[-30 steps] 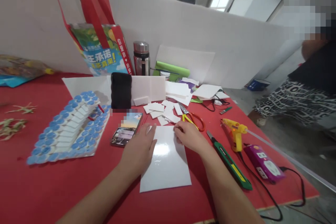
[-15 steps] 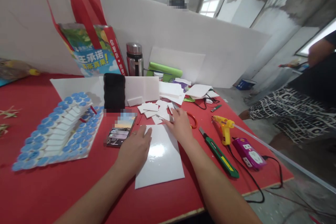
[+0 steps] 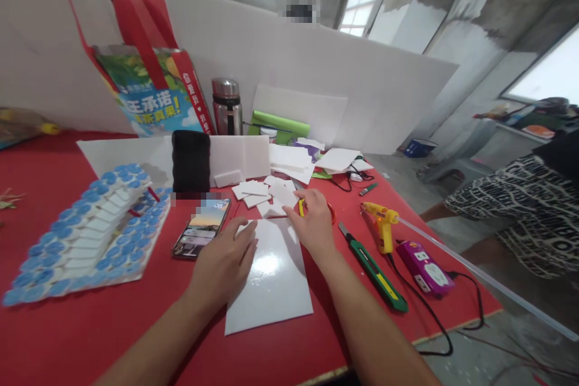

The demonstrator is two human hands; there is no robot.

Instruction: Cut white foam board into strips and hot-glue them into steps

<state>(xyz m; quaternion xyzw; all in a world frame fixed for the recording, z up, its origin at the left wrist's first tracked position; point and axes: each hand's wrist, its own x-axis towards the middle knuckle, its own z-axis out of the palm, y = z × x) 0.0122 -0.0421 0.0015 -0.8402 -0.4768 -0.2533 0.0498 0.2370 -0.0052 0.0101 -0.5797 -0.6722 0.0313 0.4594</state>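
Note:
A glossy white sheet [image 3: 271,280] lies on the red table [image 3: 67,325] in front of me. My left hand [image 3: 224,259] rests flat on the sheet's left edge, fingers stretched out, beside a phone [image 3: 201,228] with a lit screen. My right hand [image 3: 312,222] is just past the sheet's top right corner, fingers curled over the scissors [image 3: 301,208]. A yellow handle shows between the fingers and an orange one at the hand's right side. Several small white cut pieces [image 3: 265,190] lie just beyond.
Right of my hand lie a green utility knife [image 3: 373,266], a yellow glue gun [image 3: 382,223] and a purple power strip [image 3: 425,268] with cables. A blue-and-white model [image 3: 85,229] sits left. A black object [image 3: 190,160], flask [image 3: 226,105], red bag [image 3: 149,90] and white boards stand behind. Another person [image 3: 520,205] is at right.
My right hand left the sheet's top right corner and moved onto the scissors. My left hand stayed on the sheet. The person at right moved further right.

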